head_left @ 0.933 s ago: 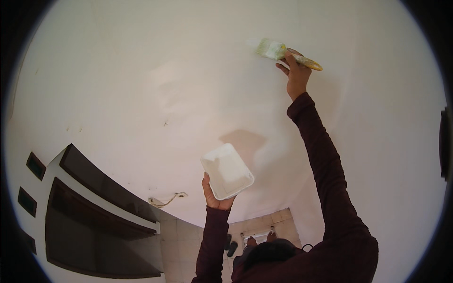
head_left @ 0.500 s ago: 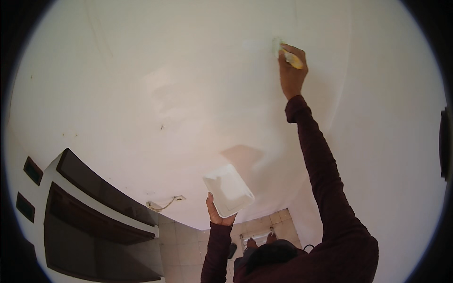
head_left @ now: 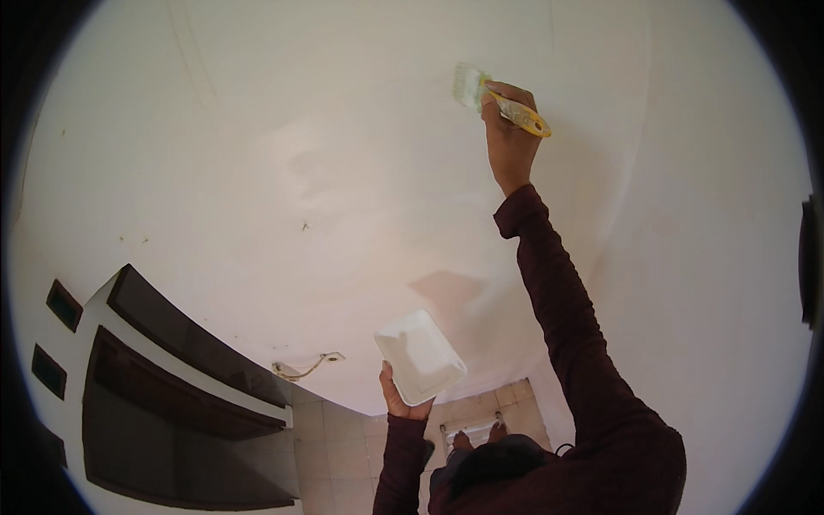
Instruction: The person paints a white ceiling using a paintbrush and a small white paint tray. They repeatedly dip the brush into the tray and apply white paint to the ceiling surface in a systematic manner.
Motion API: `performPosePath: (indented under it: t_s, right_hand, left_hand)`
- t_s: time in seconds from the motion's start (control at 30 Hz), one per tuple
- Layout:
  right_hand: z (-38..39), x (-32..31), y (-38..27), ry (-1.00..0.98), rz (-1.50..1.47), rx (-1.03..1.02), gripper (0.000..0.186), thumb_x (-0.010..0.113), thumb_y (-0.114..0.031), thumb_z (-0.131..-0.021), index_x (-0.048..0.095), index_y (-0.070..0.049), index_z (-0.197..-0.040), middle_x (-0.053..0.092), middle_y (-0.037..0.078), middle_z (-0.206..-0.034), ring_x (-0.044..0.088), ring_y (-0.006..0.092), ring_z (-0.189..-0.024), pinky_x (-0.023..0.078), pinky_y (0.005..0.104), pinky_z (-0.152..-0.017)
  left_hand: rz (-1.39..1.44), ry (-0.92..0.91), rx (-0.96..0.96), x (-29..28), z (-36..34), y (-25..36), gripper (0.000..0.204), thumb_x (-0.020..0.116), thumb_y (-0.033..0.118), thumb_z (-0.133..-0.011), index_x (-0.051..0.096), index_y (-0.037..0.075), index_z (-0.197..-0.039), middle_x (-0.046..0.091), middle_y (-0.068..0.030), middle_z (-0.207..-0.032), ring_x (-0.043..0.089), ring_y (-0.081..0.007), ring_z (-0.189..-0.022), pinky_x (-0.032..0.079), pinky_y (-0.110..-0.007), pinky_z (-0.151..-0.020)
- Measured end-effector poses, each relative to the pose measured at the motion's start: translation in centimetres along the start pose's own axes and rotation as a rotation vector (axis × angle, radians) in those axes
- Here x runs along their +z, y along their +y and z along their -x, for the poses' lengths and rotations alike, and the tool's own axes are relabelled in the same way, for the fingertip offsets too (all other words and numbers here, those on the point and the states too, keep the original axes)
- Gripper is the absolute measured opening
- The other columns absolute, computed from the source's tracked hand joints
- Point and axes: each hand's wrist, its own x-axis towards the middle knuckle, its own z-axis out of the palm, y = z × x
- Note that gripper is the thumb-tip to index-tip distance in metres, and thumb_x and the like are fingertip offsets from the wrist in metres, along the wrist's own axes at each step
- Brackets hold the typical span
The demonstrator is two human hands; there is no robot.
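High up on the pale wall, my right hand grips a paintbrush by its yellow, paint-smeared handle. Its wide bristles, coated whitish, point left and lie at the wall surface; whether they press on it I cannot tell. Lower down and nearer to me, my left hand holds a shallow white rectangular tray from below, thumb on its near left side. Some white stuff seems to lie in the tray, hard to tell from its white bottom. The tray casts a shadow on the wall.
A socket with a loose cable sits low on the wall. Dark-framed openings lie at the lower left. Below, my feet stand on a small raised step over a tiled floor. Another wall rises at right.
My right hand has swept the paintbrush to the left along the wall, and its bristles now show spread flat. The left hand with the tray is nearly where it was.
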Motion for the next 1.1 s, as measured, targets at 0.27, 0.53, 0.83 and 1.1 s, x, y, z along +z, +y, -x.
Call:
performPosePath:
  t_s: [0.27, 0.53, 0.83, 1.1]
  right_hand:
    - [-3.3, -4.6, 4.3, -0.109, -0.146, 0.262, 0.024, 0.07, -0.012, -0.091, 0.066, 0.0, -0.111, 0.068, 0.008, -0.106, 0.066, 0.0133, -0.087, 0.061, 0.0282, -0.07]
    - [-8.1, -12.7, 7.3, 0.06, 0.007, 0.182, 0.026, 0.07, -0.009, -0.089, 0.066, 0.002, -0.112, 0.068, 0.009, -0.102, 0.067, 0.0133, -0.086, 0.06, 0.0268, -0.067]
    - [-6.3, -9.7, 6.3, 0.068, 0.569, -0.355, 0.021, 0.07, -0.004, -0.083, 0.07, -0.011, -0.103, 0.062, 0.008, -0.106, 0.063, 0.0246, -0.099, 0.052, 0.0361, -0.085]
    - [1.9, 4.0, 1.4, -0.139, 0.54, -0.29, 0.041, 0.075, 0.0, -0.066, 0.07, -0.021, -0.101, 0.059, 0.001, -0.109, 0.062, 0.0216, -0.095, 0.055, 0.0356, -0.076]
  left_hand:
    - [0.019, -0.013, 0.013, -0.1, 0.2, 0.0, 0.072, 0.065, 0.054, -0.088, 0.044, 0.02, -0.147, 0.052, -0.0079, -0.144, 0.051, -0.0336, -0.13, 0.041, -0.064, -0.105]
    - [0.017, -0.013, -0.002, -1.6, 0.0, 0.1, 0.073, 0.064, 0.055, -0.087, 0.044, 0.021, -0.148, 0.051, -0.0084, -0.146, 0.05, -0.0344, -0.132, 0.04, -0.063, -0.106]
    - [0.014, 0.029, -0.007, -1.8, 0.0, -0.6, 0.07, 0.064, 0.055, -0.087, 0.046, 0.021, -0.146, 0.053, -0.0078, -0.143, 0.052, -0.0339, -0.129, 0.042, -0.063, -0.104]
    - [0.016, 0.024, -0.011, -1.7, -0.1, -0.8, 0.069, 0.065, 0.054, -0.088, 0.046, 0.021, -0.146, 0.054, -0.0073, -0.142, 0.052, -0.0334, -0.129, 0.042, -0.064, -0.104]
